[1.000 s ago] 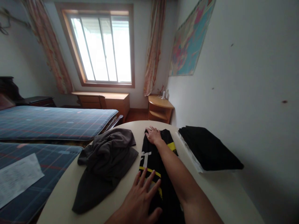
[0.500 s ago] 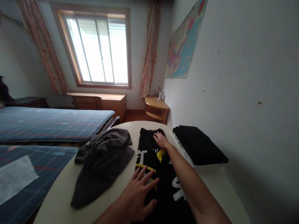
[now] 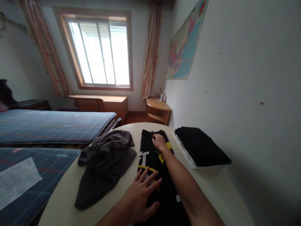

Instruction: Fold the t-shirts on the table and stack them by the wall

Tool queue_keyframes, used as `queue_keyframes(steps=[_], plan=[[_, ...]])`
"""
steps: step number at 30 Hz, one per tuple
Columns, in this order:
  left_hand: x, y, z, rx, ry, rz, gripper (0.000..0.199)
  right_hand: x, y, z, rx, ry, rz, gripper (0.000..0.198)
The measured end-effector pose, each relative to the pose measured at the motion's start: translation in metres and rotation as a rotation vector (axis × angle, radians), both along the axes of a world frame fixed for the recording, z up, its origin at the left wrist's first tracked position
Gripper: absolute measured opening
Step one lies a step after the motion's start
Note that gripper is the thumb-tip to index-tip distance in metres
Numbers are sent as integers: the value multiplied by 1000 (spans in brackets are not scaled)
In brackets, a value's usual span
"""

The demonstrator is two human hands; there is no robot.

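Observation:
A black garment (image 3: 150, 144) with white lettering and yellow print lies folded into a long strip on the round cream table (image 3: 63, 191). My right hand (image 3: 159, 142) rests on its far end, palm down, the fingers slightly bent on the cloth and the thumb hidden. Nearer to me, my left hand (image 3: 144, 191) lies over the garment's left side with its fingers spread beside a yellow stripe. Part of the print is covered by my right forearm.
A crumpled dark grey cloth (image 3: 105, 169) lies on the table's left. To the right, folded black fabric (image 3: 202, 146) is stacked by the wall. Two plaid mattresses (image 3: 54, 125) stand left of the table, one with a paper sheet (image 3: 18, 182) on it.
My right hand has shifted slightly left on the garment and its fingers have bent more, uncovering yellow print beside it. My left hand stays nearly where it was.

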State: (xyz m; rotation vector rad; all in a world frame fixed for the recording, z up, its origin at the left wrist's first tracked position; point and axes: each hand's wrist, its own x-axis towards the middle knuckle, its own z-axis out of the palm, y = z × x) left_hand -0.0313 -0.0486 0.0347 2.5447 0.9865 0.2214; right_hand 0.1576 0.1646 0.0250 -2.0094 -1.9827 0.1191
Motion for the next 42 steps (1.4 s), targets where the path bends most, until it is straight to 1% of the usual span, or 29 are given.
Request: queue_keyframes(steps=[2,5,9,13,16,19,22,24,27,31,35,38,40,42], plan=[[0,0,-1,8,-4,-5,76,4,-5,4,12,-13,-16,29],[0,0,-4,26,-13,-13,76,13,-15,12,12,-48,-96,32],[3,-2,-4,72,-42,-31,73,24,-24,20,-103,-81,-175,37],[9,-7,-2,124,-131,-72,55,27,-32,25,-186,-96,-160,43],[13,-10,-2,152,-165,-79,48,27,-41,31,-220,-93,-44,34],[14,-12,-3,177,-163,-89,46,29,-53,37,-273,-69,175,22],[15,-12,-3,196,-149,-101,46,36,-66,39,-307,-35,373,23],[15,-12,-3,210,-145,-94,43,43,-73,38,-294,-8,450,29],[16,-12,-3,224,-156,-92,40,54,-81,35,-245,38,511,35],[19,-13,-4,244,-211,-92,40,63,-85,32,-161,117,558,25],[21,-12,-6,241,-257,-57,36,65,-87,29,-87,239,543,22],[21,-9,-7,230,-281,25,32,62,-88,19,-25,346,498,21],[21,-9,-7,223,-275,72,30,58,-90,11,10,335,485,21],[20,-9,-8,216,-255,75,30,54,-93,3,40,285,488,25]])
